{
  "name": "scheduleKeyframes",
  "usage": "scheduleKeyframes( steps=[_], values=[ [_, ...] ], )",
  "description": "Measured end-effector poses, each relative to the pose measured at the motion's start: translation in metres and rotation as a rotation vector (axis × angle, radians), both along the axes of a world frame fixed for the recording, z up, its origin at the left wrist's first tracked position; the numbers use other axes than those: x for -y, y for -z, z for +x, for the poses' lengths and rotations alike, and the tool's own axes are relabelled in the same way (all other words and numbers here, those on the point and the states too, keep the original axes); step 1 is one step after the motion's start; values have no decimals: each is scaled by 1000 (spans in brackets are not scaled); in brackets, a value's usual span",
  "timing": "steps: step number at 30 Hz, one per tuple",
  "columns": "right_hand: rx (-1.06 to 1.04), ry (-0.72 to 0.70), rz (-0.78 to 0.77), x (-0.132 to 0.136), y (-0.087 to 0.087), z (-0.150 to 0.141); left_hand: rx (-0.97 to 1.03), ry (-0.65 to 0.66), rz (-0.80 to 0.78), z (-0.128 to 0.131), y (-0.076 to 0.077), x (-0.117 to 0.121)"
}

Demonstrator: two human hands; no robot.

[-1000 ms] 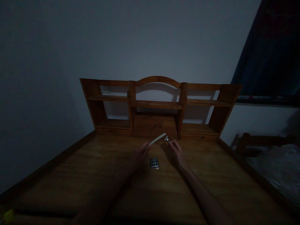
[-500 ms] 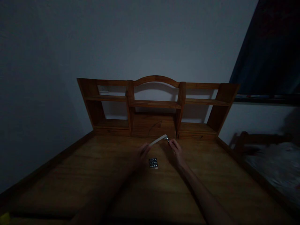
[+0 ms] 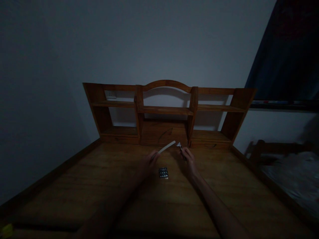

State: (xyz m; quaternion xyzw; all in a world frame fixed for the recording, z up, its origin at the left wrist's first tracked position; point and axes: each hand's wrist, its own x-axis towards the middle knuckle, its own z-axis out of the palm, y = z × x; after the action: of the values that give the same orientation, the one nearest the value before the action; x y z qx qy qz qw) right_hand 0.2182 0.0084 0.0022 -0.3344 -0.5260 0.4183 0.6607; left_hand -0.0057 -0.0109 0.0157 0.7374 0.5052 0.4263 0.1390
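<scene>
My left hand (image 3: 151, 160) is closed on one end of a flat pale strip (image 3: 167, 146), which slants up and to the right. In my right hand (image 3: 188, 156) is a small tool with a shiny silver head (image 3: 178, 144) and a dark handle; its exact kind is hard to make out in the dim light. The silver head sits just right of the strip's free tip, with a narrow gap between them. Below and between the hands, a small dark card with rows of light marks (image 3: 163, 173) lies on the wooden desk (image 3: 159, 202).
A wooden shelf unit (image 3: 165, 110) spans the back of the desk against the wall. Raised edges (image 3: 264, 172) run along the desk's sides. A yellow thing (image 3: 7, 229) shows at the lower left. Pale bedding (image 3: 296, 176) lies off to the right.
The tool's silver head has come away from the strip's tip, and the tool has turned more upright in my right hand. My left hand still holds the strip.
</scene>
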Motion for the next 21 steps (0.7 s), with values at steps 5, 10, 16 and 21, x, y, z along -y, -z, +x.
scheduleKeyframes(
  steps=[5, 10, 16, 21],
  values=[
    [-16, -15, -19, -1, 3, -1, -38, 72, -3, 2, 1, 4],
    [-46, -33, -24, -2, 2, -1, -44, -40, -35, -1, 6, -6],
    [-17, -23, -9, -6, 6, 0, -20, 28, 14, -1, 4, 0],
    [7, -27, 0, -4, 4, 2, -79, 33, -18, 3, 2, 1]
  ],
)
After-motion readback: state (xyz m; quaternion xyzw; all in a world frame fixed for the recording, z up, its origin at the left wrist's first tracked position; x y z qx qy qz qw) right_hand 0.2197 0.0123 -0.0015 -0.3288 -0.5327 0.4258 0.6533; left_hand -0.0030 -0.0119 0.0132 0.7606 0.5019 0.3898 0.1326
